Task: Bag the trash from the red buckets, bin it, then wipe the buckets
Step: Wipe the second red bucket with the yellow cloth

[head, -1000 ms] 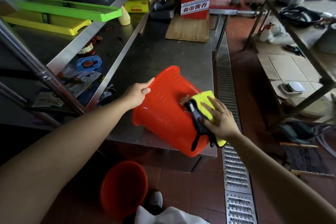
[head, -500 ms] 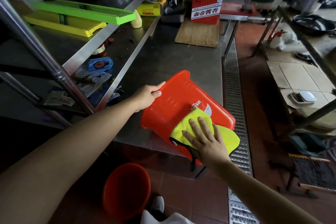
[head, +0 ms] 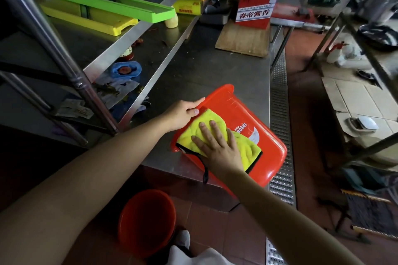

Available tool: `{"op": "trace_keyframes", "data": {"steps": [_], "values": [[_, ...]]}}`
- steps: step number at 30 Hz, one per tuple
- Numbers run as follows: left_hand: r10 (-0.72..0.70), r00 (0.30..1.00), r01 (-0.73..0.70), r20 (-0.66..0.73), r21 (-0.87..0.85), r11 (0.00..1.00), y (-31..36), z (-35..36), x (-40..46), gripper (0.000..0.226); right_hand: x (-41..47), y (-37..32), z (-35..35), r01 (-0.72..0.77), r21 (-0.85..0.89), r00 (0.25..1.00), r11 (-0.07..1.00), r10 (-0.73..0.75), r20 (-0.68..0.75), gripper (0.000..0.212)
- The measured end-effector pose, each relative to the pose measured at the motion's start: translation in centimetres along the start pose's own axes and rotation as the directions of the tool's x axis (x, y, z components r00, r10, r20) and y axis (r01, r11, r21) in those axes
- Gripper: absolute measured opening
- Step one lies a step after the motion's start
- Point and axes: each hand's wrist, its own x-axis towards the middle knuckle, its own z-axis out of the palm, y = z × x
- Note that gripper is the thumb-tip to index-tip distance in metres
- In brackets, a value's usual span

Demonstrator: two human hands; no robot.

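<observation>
Red bucket (head: 247,114) on its side, white-lettered label

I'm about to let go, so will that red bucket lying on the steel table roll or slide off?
Probably. The red bucket lies on its side, overhanging the steel table edge. Its glossy plastic looks light and slippery, and only the left hand steadies it.

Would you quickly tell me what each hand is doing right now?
Left hand: grips the edge of the red bucket lying on the table.
Right hand: open, fingers flat, pressing the yellow cloth against the bucket.
</observation>
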Motion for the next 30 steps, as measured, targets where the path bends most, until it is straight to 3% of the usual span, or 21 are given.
{"op": "trace_keyframes", "data": {"steps": [11,24,30], "values": [[0.013,1.000,-0.012,0.016,-0.065,0.998,-0.7,0.3,-1.2,0.046,-13.3,7.7,1.6,-0.036,0.002,0.999,0.999,0.036,0.000,0.068],[0.033,0.999,-0.034,-0.015,-0.045,0.998,-1.7,0.1,-3.3,0.047,3.1,2.4,-2.5,-0.010,0.114,0.996,0.993,0.000,0.085,0.059],[0.061,0.998,-0.063,-0.035,-0.045,0.997,-2.0,0.0,-4.2,0.046,-1.4,4.0,-1.9,0.013,0.079,1.000,0.997,-0.015,0.024,0.061]]}}
